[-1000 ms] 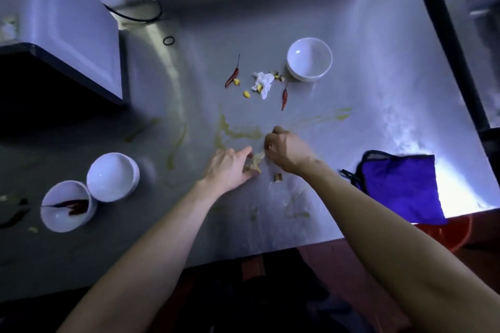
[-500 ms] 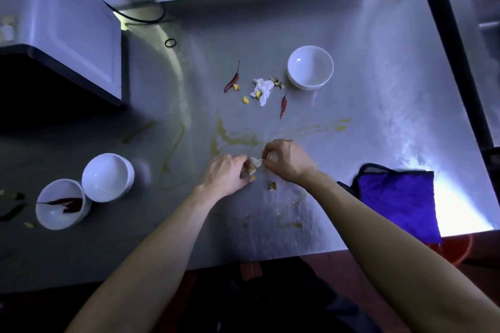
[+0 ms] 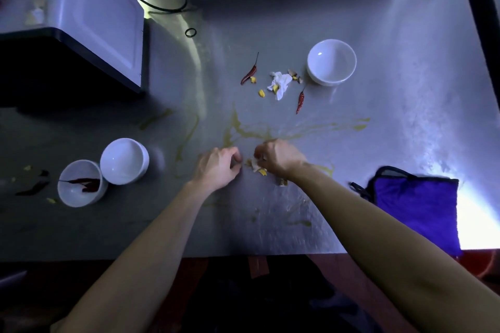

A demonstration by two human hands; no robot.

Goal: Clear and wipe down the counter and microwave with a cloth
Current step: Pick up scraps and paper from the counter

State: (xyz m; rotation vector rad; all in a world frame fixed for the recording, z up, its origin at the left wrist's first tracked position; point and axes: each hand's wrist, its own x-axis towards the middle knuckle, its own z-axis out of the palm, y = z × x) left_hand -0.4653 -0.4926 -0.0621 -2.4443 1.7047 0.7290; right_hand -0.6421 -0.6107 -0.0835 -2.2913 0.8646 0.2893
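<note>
Fingers [image 3: 259, 154] of right hand [image 3: 281, 161] pinch food scraps [image 3: 257, 168] | left hand [image 3: 216, 167] curled beside them, grip unclear | purple cloth [image 3: 414, 205] on table [image 3: 378, 21], right

We see two arms of one person, both bare. The left forearm [image 3: 151, 246] and the right forearm [image 3: 378, 224] are uncovered from the wrist to the lower edge of the view, and the wide lens makes them broaden toward the bottom corners. The left hand [image 3: 217, 167] and the right hand [image 3: 280, 158] are bare as well, with knuckles showing along their backs. Low between the arms we make out dark clothing [image 3: 270, 305], too dim to tell what garment it is.
</note>
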